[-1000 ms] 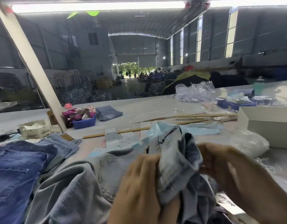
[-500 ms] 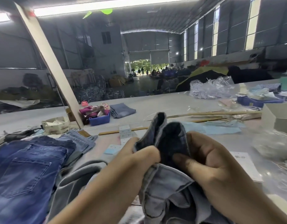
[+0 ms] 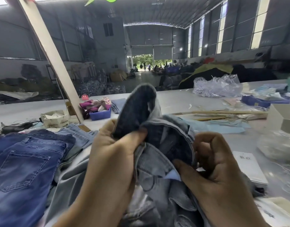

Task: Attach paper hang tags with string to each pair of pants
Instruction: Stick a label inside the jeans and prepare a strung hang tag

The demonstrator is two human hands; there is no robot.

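Head view, all places given from the pale jeans:

Pale jeans (image 3: 159,174): I see them bunched up at centre, lifted between both hands, with a dark inner fold (image 3: 134,110) turned up and standing above the rest.

Left hand (image 3: 113,161): I have it on the left side of the jeans, thumb pressed over the base of the dark fold, fingers curled behind the cloth; it pinches the jeans.

Right hand (image 3: 213,169): on the right side of the jeans, fingers curled in, thumb tip against the cloth edge beside a small pale blue corner (image 3: 173,175); it grips the jeans.

Tag: I cannot tell whether that blue corner is a hang tag; I see no string at the hands.

Dark jeans (image 3: 25,171): flat to the left of the pale jeans, back pocket up, touching their spread grey cloth.

White card (image 3: 249,167): just right of the right hand, flat on the table (image 3: 173,99), with print on it too small for me to read.

Blue tray (image 3: 100,114): beyond the jeans, to the left, filled with pink and patterned cloth.

Small box (image 3: 55,118): further left of the tray, open-topped.

Wooden post (image 3: 51,53): leaning up from behind the tray.

Plastic bags (image 3: 218,86): far beyond the jeans, to the right.

Sticks (image 3: 222,113): lying on the table past the jeans on the right.
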